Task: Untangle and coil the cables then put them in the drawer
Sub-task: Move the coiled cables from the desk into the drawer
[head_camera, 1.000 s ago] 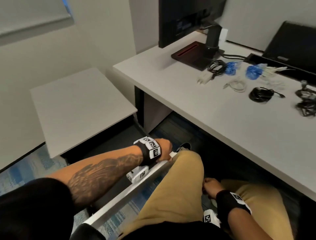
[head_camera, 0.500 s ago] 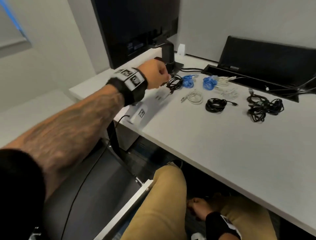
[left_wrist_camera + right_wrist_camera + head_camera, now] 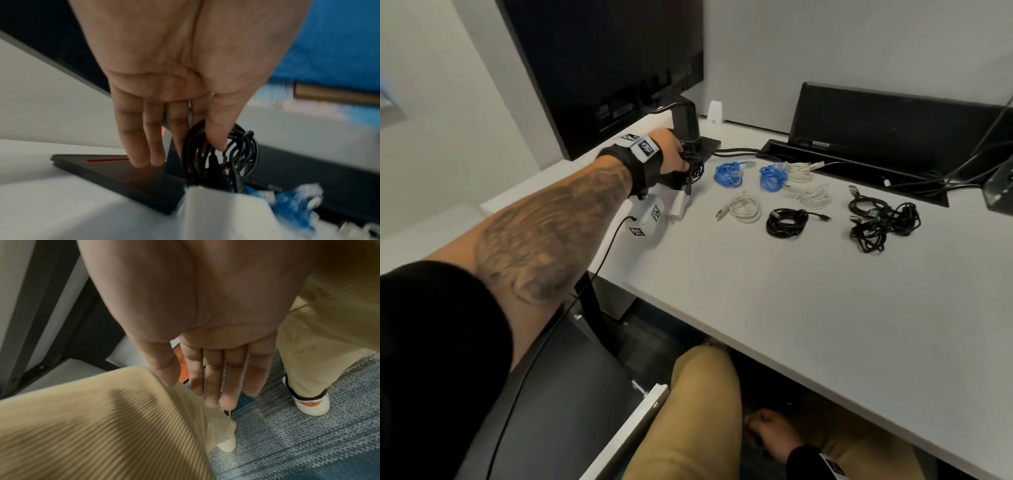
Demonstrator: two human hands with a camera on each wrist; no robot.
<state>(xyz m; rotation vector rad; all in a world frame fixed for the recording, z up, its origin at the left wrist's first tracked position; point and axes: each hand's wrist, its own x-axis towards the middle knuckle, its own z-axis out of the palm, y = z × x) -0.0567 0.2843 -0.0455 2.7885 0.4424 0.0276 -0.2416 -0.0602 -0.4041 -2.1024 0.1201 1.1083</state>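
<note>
1. Left hand (image 3: 671,152) stretched to the far left part of the white bench (image 3: 808,291), just in front of the monitor stand base (image 3: 127,178), pinching a black coiled cable (image 3: 224,152) between thumb and forefinger; other fingers nearly straight, tips touching or just over the base.
2. Black coiled cable: thin, glossy, wound in several loose round loops; loops held upright in the wrist view, hanging down toward the bench, one loose end trailing downward. Seen from the head view as a dark bundle (image 3: 693,169) at the fingertips.
3. White power adapter (image 3: 678,205) just below the coil, lying on the bench; whether joined to the black cable, cannot tell.
4. Right of the left hand, apart from it, in rough rows on the bench: two blue cable bundles (image 3: 729,174), a white coiled cable (image 3: 744,209), another white bundle (image 3: 813,197), a neat black coil (image 3: 787,222) with one plug end pointing right, and a loose black tangle (image 3: 881,219) farthest right.
5. Open drawer (image 3: 626,431), white-fronted, low at the left beside the knee, its long edge running diagonally.
6. Right hand (image 3: 213,366) under the bench between the tan-trousered legs, fingers straight and together, pointing toward the carpet, holding nothing.
</note>
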